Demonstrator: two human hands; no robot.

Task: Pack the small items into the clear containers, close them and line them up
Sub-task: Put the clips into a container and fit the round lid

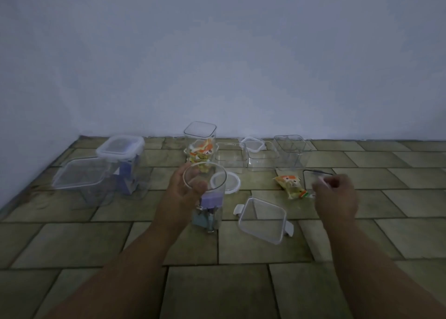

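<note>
From the head camera, the left hand (185,188) is wrapped around the rim of an open round jar (208,198) that stands on the tiled floor (72,241), likely to steady its mouth for filling; purple and teal items already lie inside it. Right of the jar, the right hand (335,195) is curled near a yellow packet (290,184), pinching something small and pale that is too blurred to name. Just behind the jar lies a round lid (229,182), with a square lid (263,218) to its right, both still off.
</note>
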